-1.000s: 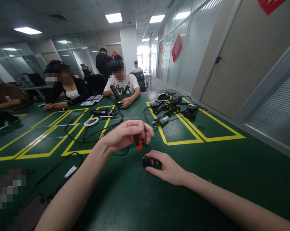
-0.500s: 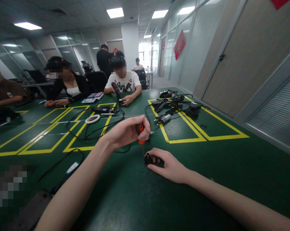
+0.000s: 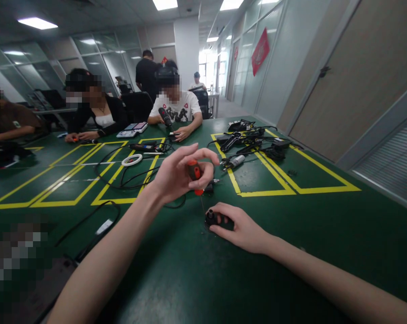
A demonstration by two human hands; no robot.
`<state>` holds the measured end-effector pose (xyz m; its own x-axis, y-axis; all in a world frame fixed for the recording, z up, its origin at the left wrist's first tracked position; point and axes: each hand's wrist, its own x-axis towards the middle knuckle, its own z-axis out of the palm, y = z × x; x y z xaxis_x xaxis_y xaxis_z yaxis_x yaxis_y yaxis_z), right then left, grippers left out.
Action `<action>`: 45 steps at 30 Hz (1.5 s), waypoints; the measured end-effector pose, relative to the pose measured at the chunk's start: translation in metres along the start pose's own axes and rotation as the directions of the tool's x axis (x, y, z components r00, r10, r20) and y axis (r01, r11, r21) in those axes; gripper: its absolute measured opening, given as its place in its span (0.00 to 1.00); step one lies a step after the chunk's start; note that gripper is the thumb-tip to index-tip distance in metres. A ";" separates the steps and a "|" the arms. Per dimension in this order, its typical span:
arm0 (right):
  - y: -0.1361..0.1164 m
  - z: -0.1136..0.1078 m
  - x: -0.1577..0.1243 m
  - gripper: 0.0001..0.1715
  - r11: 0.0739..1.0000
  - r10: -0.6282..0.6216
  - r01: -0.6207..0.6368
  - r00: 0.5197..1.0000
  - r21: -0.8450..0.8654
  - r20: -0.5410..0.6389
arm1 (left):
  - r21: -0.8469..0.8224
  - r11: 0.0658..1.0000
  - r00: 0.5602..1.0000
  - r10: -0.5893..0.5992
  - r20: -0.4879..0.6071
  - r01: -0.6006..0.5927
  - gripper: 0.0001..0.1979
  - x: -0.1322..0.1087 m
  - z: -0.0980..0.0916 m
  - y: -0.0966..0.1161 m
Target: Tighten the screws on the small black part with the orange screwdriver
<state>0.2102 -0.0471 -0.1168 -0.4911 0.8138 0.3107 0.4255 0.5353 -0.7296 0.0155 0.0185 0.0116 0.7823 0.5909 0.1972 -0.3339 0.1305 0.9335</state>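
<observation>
W/ my L hand (image 3: pixel 176 175) curled round the org/blk driver (image 3: pixel 193 169), its thin shaft (image 3: pixel 202 204) near-vert., ending by the L edge of the blk part (image 3: pixel 209 220) (contact: can't tell), my R hand (image 3: pixel 241 225), nearer, pinches that part on the smooth grn table (image 3: pixel 176 274), its short round stub (image 3: pixel 210 212) pointing up.

It's a bit dim around me. White lights (image 3: pixel 38 23) glow on the ceiling, and the window (image 3: pixel 205 67) far past my hands is too bright to see through. The green table (image 3: pixel 163 288) has a soft shine nearer me than my left hand (image 3: pixel 185 173) and right hand (image 3: pixel 242 225). Far right of them, the door (image 3: pixel 362 76) leans and stretches. Big blurry squares hide a patch far left.
</observation>
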 end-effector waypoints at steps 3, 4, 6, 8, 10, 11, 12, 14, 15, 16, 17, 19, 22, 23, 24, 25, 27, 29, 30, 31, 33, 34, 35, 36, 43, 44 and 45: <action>0.000 0.000 0.000 0.13 1.000 0.003 -0.003 1.000 0.001 -0.002 | -0.040 0.999 0.999 -0.030 0.020 0.031 0.16 -0.001 -0.001 0.000; 0.001 0.001 0.000 0.13 1.000 0.002 -0.002 1.000 0.004 -0.003 | -0.043 0.999 0.999 -0.031 0.027 0.032 0.15 -0.001 -0.001 -0.001; 0.001 0.001 0.000 0.13 1.000 -0.006 0.006 1.000 0.006 -0.010 | -0.032 0.999 0.999 -0.030 0.036 0.031 0.15 -0.001 0.000 -0.005; 0.001 0.001 0.000 0.13 1.000 -0.016 0.016 1.000 0.006 -0.014 | -0.019 0.999 0.999 -0.028 0.036 0.028 0.16 0.000 0.001 -0.009; 0.002 0.001 0.000 0.13 1.000 -0.016 0.016 1.000 0.004 -0.012 | -0.004 1.000 1.000 -0.028 0.015 0.028 0.18 0.000 0.002 -0.011; 0.002 0.001 0.000 0.13 1.000 -0.013 0.013 1.000 0.004 -0.010 | 0.003 1.000 1.000 -0.026 0.000 0.026 0.19 0.000 0.002 -0.011; 0.002 0.001 0.000 0.13 1.000 -0.011 0.011 1.000 0.005 -0.010 | 0.009 1.000 1.000 -0.024 -0.012 0.024 0.18 0.000 0.003 -0.010; 0.002 0.002 0.000 0.13 1.000 -0.007 0.007 1.000 0.007 -0.010 | 0.006 0.999 0.999 -0.032 -0.019 0.032 0.15 0.000 0.003 -0.008; 0.003 0.002 0.000 0.13 1.000 -0.005 0.005 1.000 0.007 -0.009 | -0.007 0.999 0.999 -0.041 -0.011 0.041 0.15 0.000 0.003 -0.006; 0.003 0.002 0.000 0.13 1.000 -0.004 0.004 1.000 0.008 -0.009 | -0.021 0.998 0.999 -0.054 0.002 0.054 0.17 0.000 0.002 -0.005; 0.003 0.002 0.000 0.13 1.000 -0.004 0.004 1.000 0.007 -0.009 | -0.033 0.997 0.998 -0.068 0.015 0.068 0.19 0.001 0.001 -0.004; 0.002 0.002 0.000 0.12 1.000 -0.006 0.006 1.000 0.006 -0.011 | -0.050 0.995 0.996 -0.084 0.025 0.086 0.20 0.001 0.000 -0.003; 0.002 0.002 0.000 0.13 1.000 -0.006 0.006 1.000 -0.001 -0.016 | -0.048 0.997 0.998 -0.057 -0.012 0.056 0.17 0.001 -0.002 -0.008; 0.001 0.002 0.000 0.13 1.000 -0.007 0.007 1.000 -0.002 -0.016 | -0.042 0.998 0.999 -0.037 -0.032 0.036 0.17 0.001 -0.002 -0.010; 0.001 0.002 0.000 0.13 1.000 -0.008 0.008 1.000 -0.001 -0.015 | -0.034 0.999 0.999 -0.017 -0.051 0.016 0.17 0.002 -0.001 -0.012; 0.001 0.002 0.001 0.12 1.000 -0.008 0.008 1.000 0.000 -0.016 | -0.033 0.999 0.998 0.000 -0.064 -0.003 0.17 0.002 -0.001 -0.013; 0.001 0.002 0.001 0.12 1.000 -0.006 0.006 1.000 0.001 -0.016 | -0.036 0.999 0.997 0.014 -0.074 -0.016 0.18 0.002 0.001 -0.014; 0.000 0.002 0.001 0.12 1.000 -0.002 0.002 1.000 -0.002 -0.014 | -0.044 0.999 0.998 0.008 -0.070 -0.011 0.17 0.002 0.003 -0.012; 0.000 0.002 0.001 0.12 1.000 0.000 0.000 1.000 -0.004 -0.011 | -0.048 0.999 0.998 0.001 -0.064 -0.005 0.14 0.002 0.003 -0.011; 0.000 0.002 0.001 0.12 1.000 0.001 -0.001 1.000 -0.004 -0.008 | -0.053 0.999 0.998 -0.006 -0.061 0.003 0.13 0.002 0.003 -0.010; 0.000 0.001 0.001 0.12 1.000 0.002 -0.002 1.000 -0.003 -0.004 | -0.071 0.997 0.998 -0.023 -0.057 0.019 0.15 0.002 0.002 -0.008; 0.000 0.001 0.001 0.12 1.000 0.002 -0.002 1.000 -0.002 -0.004 | -0.082 0.996 0.998 -0.036 -0.054 0.031 0.17 0.002 0.001 -0.007; 0.000 0.001 0.001 0.12 1.000 0.003 -0.003 1.000 -0.002 -0.004 | -0.095 0.995 0.998 -0.048 -0.051 0.043 0.17 0.003 0.000 -0.007; 0.000 0.001 0.001 0.12 1.000 0.003 -0.003 1.000 -0.002 -0.006 | -0.108 0.993 0.997 -0.057 -0.049 0.051 0.17 0.003 -0.001 -0.007; 0.001 0.002 0.001 0.13 1.000 0.003 -0.003 1.000 0.000 -0.007 | -0.101 0.994 0.998 -0.033 -0.048 0.028 0.14 0.003 -0.002 -0.009; 0.001 0.002 0.001 0.13 1.000 0.000 0.000 1.000 -0.002 -0.009 | -0.099 0.995 0.999 -0.024 -0.047 0.019 0.14 0.002 -0.001 -0.009; 0.001 0.002 0.001 0.13 1.000 -0.003 0.003 1.000 -0.004 -0.010 | -0.101 0.995 0.999 -0.018 -0.046 0.014 0.14 0.002 0.000 -0.008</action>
<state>0.2087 -0.0459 -0.1179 -0.4845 0.8144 0.3193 0.4267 0.5387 -0.7265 0.0198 0.0190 0.0043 0.7635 0.6240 0.1663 -0.3744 0.2179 0.9013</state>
